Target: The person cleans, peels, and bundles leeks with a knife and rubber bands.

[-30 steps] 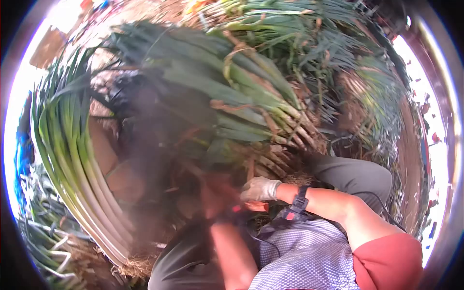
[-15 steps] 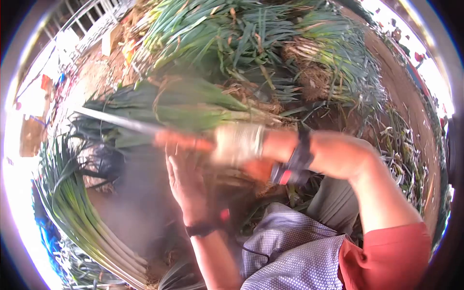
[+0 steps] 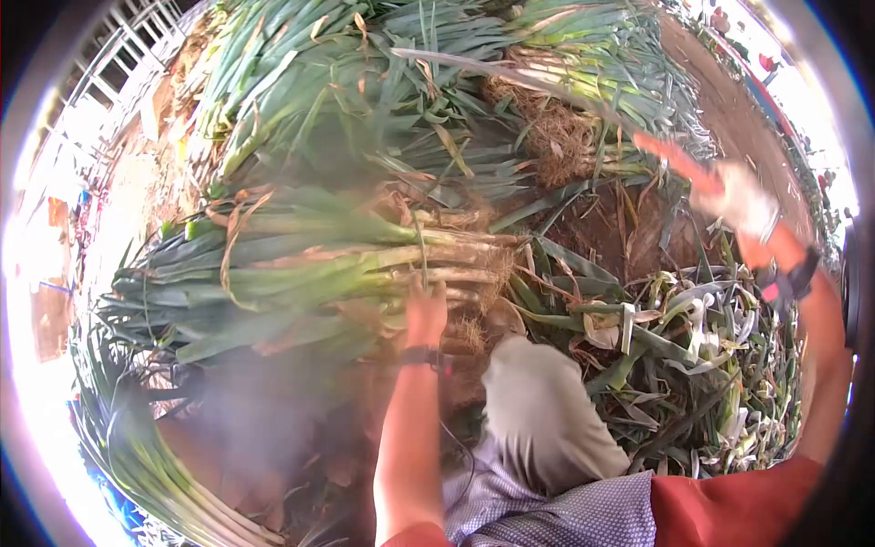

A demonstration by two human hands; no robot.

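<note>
A bundle of leeks lies across the ground in front of me, green leaves to the left and rooty pale ends to the right. A thin dark tie crosses its stems. My left hand is closed at the tie's near end, its fingertips partly hidden against the stems. Out at the right, my right hand, in a pale glove and blurred, grips the orange handle of a long knife. The blade points up and left, above the piled leeks and apart from the bundle.
More leeks are heaped at the back, with a root cluster facing me. Stripped leaves cover the ground at right, beside my knee. Another bunch of leeks curves along the lower left.
My right hand has swung the knife from the left, across the bundle, out to the far right. My left hand has moved right and closed at the tie on the stems.
</note>
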